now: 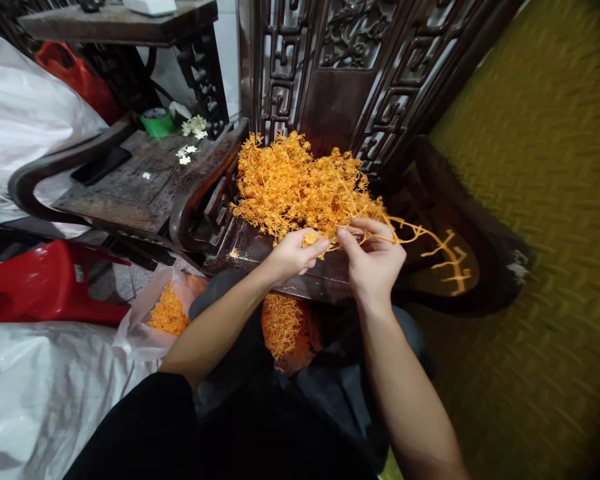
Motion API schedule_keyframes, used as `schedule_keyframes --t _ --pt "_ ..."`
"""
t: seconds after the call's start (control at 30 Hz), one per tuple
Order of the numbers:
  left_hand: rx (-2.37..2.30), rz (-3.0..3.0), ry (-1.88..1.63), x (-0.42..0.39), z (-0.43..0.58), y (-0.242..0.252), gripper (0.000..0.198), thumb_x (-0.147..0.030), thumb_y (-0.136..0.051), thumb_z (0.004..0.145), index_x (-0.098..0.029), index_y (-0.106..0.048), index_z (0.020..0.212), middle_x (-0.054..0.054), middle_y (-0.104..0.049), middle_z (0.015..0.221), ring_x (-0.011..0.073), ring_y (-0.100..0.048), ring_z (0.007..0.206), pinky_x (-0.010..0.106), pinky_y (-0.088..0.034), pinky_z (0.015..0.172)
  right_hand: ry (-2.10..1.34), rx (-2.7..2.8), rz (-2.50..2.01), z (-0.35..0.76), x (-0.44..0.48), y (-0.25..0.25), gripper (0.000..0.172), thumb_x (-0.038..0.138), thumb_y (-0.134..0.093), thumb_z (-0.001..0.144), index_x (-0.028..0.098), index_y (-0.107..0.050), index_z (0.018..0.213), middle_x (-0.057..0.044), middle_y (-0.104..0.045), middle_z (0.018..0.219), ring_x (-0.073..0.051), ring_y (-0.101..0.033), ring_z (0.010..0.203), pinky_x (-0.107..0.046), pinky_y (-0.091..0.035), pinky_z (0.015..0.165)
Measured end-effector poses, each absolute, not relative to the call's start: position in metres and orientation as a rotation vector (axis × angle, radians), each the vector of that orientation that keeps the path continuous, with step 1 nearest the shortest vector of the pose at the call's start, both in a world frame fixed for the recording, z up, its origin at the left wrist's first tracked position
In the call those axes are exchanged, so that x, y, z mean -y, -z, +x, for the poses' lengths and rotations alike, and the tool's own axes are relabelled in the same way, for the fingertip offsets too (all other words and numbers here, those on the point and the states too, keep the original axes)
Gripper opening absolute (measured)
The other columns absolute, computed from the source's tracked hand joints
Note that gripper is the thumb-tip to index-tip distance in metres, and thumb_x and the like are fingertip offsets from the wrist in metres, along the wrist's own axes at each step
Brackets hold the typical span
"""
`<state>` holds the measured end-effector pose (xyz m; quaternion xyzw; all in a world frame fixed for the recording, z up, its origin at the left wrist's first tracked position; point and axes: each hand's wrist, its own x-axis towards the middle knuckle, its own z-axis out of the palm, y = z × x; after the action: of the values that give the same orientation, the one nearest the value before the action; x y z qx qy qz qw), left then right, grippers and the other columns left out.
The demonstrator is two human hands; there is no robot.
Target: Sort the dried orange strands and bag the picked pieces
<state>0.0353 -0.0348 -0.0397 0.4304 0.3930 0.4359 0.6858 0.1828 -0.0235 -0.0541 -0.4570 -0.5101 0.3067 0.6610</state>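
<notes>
A long orange branched stem point(433, 250), like part of an artificial flower spray, runs out to the right from my right hand point(377, 263). The fingers of that hand pinch it. My left hand point(297, 257) is closed just to the left, with small orange blossoms point(310, 238) showing between its thumb and fingers. Right behind both hands a tangled heap of orange sprays point(300, 187) lies on the dark wooden chair seat point(245, 240).
A plastic bag of loose orange blossoms point(169, 313) stands at lower left. Below the seat edge sits another bag of orange stems point(283, 327). A second wooden chair holds green tape point(157, 122) and pale blossoms point(194, 127). A red plastic stool point(55, 280) lies left.
</notes>
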Motion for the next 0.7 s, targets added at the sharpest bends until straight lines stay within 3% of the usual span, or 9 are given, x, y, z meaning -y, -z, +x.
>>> schedule_keyframes --t 0.13,0.3,0.47,0.57,0.7 --pt "-0.872 0.967 -1.063 0.034 0.035 0.04 0.034 -0.043 -0.074 0.085 -0.018 -0.051 0.083 -0.009 -0.038 0.058 0.0026 -0.036 0.042 0.015 -0.018 0.039 -0.617 1.073 -1.054 0.188 0.019 0.052 0.022 0.031 -0.085 0.075 0.018 -0.073 0.087 -0.003 -0.071 0.081 -0.015 -0.065 0.065 -0.029 -0.058 0.058" --pt "-0.841 0.753 -1.199 0.033 0.043 0.032 0.036 -0.037 -0.079 0.08 -0.018 -0.049 0.081 -0.009 -0.039 0.061 0.0006 -0.03 0.04 0.016 -0.012 0.039 -0.63 0.987 -0.998 0.178 0.013 0.053 0.024 0.034 -0.085 0.074 0.019 -0.07 0.085 -0.001 -0.067 0.077 -0.015 -0.065 0.062 -0.03 -0.06 0.053" --pt "-0.775 0.504 -1.359 0.025 0.035 0.022 0.026 -0.022 -0.068 0.089 -0.017 -0.045 0.078 -0.007 -0.04 0.066 -0.0001 -0.027 0.041 0.017 -0.01 0.039 -0.605 0.899 -0.944 0.174 -0.003 0.053 0.025 0.034 -0.085 0.072 0.02 -0.066 0.083 0.001 -0.064 0.074 -0.015 -0.064 0.062 -0.031 -0.059 0.054" --pt "-0.84 0.461 -1.577 0.018 0.013 0.019 0.023 -0.022 -0.059 0.097 -0.019 -0.044 0.079 -0.006 -0.041 0.065 0.001 -0.026 0.042 0.017 -0.014 0.038 -0.529 0.751 -0.883 0.196 -0.013 0.05 0.028 0.032 -0.087 0.067 0.02 -0.065 0.079 0.002 -0.064 0.072 -0.013 -0.062 0.058 -0.028 -0.055 0.05" --pt "-0.889 0.628 -1.484 0.018 0.003 0.021 0.018 -0.024 -0.055 0.099 -0.018 -0.047 0.083 -0.002 -0.058 0.074 0.001 -0.035 0.044 0.016 -0.015 0.038 -0.842 0.827 -0.885 0.217 -0.008 0.048 0.036 0.032 -0.092 0.058 0.02 -0.067 0.081 0.0 -0.07 0.076 -0.014 -0.063 0.058 -0.028 -0.055 0.047"
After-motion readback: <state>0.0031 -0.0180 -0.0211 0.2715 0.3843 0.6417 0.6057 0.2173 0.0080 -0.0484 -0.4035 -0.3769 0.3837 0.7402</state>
